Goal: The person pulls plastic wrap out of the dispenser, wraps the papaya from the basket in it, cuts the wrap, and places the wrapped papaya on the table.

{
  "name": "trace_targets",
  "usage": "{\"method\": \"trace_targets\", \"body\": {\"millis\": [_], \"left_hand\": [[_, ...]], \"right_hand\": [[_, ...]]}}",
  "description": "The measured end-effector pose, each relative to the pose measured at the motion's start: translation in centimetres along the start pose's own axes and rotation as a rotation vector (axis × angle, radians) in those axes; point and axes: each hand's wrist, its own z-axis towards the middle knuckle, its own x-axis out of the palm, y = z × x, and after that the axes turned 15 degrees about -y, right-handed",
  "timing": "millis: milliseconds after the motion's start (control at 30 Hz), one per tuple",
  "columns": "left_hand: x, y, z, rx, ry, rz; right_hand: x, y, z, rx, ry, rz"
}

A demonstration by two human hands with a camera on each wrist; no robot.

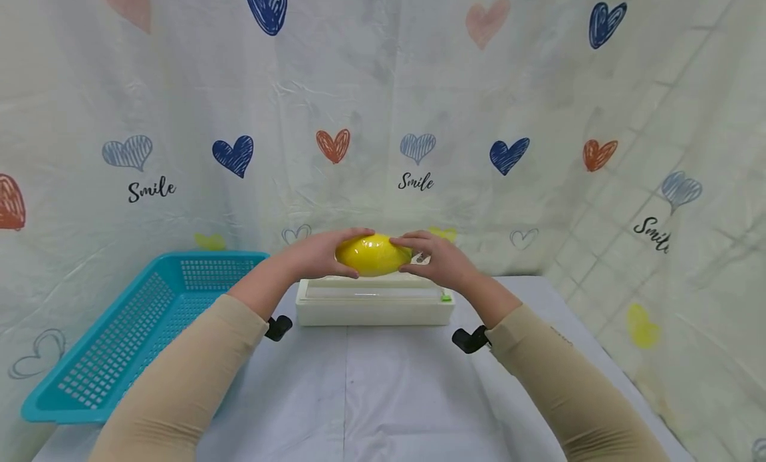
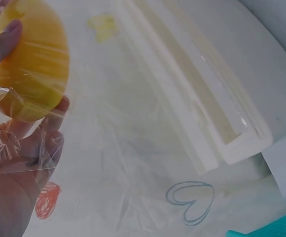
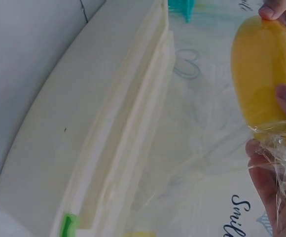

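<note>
A smooth yellow fruit (image 1: 372, 254), which looks like a mango, is held up over a white cling film dispenser (image 1: 374, 310). My left hand (image 1: 314, 254) grips one end between thumb and fingers. At the other end, the thumb and fingers of my right hand (image 1: 441, 259) pinch it. Clear cling film (image 3: 281, 160) lies crinkled around the fruit's end in the right wrist view. Film also stretches over the fruit (image 2: 37, 54) and across the left hand (image 2: 22, 163) in the left wrist view. A green slider (image 1: 445, 298) sits at the dispenser's right end.
To the left stands a teal plastic basket (image 1: 44, 409) with lattice sides, partly covered by the left sleeve. A white cloth (image 1: 395, 395) covers the table. Behind it hangs a pale curtain (image 1: 371, 63) printed with hearts. A black wrist camera (image 1: 469, 340) sits below the right wrist.
</note>
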Motion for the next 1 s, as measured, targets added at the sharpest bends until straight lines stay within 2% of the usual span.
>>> {"method": "trace_targets", "body": {"millis": [433,700,1000], "left_hand": [[-2.4,-1.1,0.8,0.024,0.000,0.014],[-3.7,-2.1,0.7,0.009,0.008,0.035],[-4.6,-3.1,0.3,0.010,0.011,0.055]], "right_hand": [[-1.8,0.9,1.7,-0.012,-0.001,0.014],[-2.8,1.8,2.3,0.008,0.022,0.023],[-3.9,2.8,2.5,0.002,0.042,-0.004]]}}
